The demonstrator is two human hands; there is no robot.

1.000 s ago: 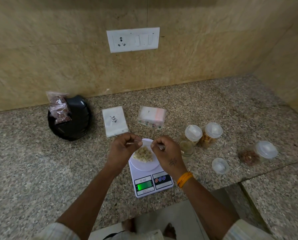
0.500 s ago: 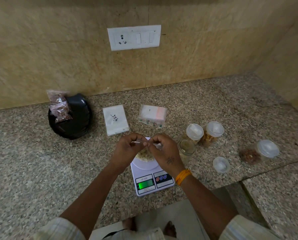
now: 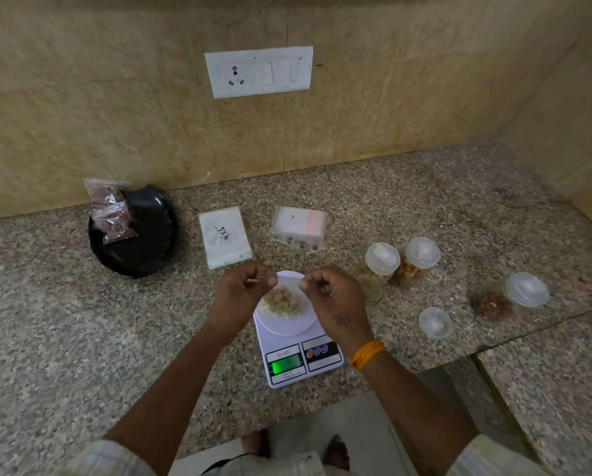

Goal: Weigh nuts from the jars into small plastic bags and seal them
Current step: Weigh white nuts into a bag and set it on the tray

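head view: i see my left hand point(image 3: 243, 290) and right hand point(image 3: 335, 297) each pinching a top corner of a clear bag point(image 3: 282, 300) of pale nuts, fingers curled tight, likely to press its seal shut. the bag rests on the scale point(image 3: 298, 352), apparently so its weight stays readable. jars point(image 3: 421, 259) stand just right of it, spare bags point(image 3: 225, 237) behind; a filled bag point(image 3: 110, 211) leans in the black bowl point(image 3: 143, 242).
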